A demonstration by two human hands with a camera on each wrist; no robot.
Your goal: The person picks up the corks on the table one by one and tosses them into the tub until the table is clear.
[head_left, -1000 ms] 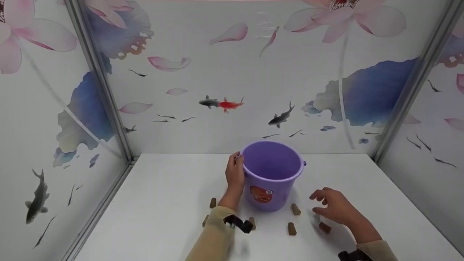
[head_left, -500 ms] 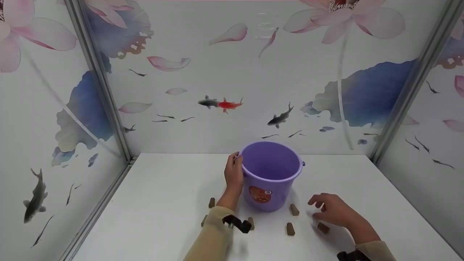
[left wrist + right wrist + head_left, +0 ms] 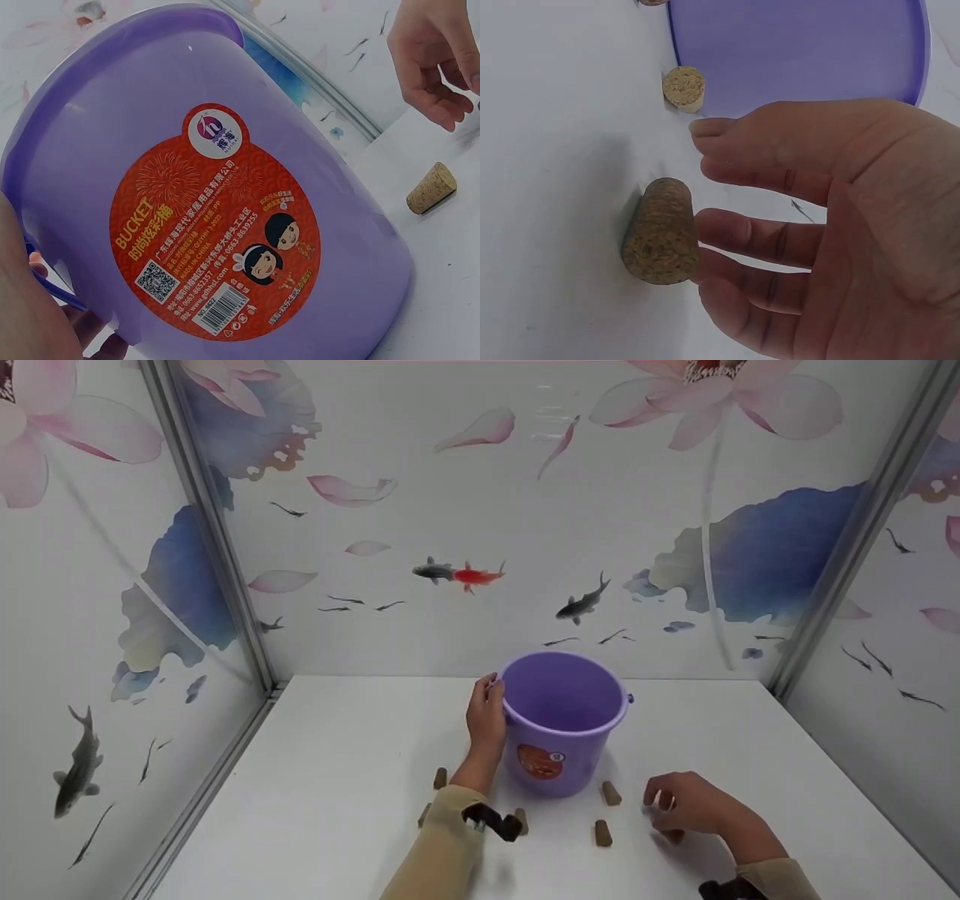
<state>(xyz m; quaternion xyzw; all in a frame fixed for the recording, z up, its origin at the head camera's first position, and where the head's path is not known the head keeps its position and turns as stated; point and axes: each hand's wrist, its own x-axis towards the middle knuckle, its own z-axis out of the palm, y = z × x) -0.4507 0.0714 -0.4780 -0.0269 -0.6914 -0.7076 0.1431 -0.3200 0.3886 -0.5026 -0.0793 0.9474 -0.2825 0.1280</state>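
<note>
A purple bucket (image 3: 589, 754) stands upright on the white table, a red round sticker (image 3: 217, 232) on its front. My left hand (image 3: 486, 724) grips its left side at the rim, and the left wrist view shows fingers curled behind the wall by the handle. Right of the bucket, my right hand (image 3: 694, 806) is low over a tapered cork stopper (image 3: 660, 240). Its loosely bent fingertips come right up to the cork's side, with the thumb held apart above. Between this hand and the bucket lie two more corks, one nearer the bucket (image 3: 611, 793) and one in front (image 3: 604, 833).
More corks lie around the left forearm: one to its right (image 3: 522, 821), one at its left (image 3: 440, 778), and another partly hidden by the sleeve (image 3: 424, 814). White panels printed with flowers and fish (image 3: 480, 510) wall the table (image 3: 337, 750) at the back and sides.
My right hand has sunk lower toward the cork beneath it, its fingers now overlapping much of that cork in the head view. The left hand and bucket hold still.
</note>
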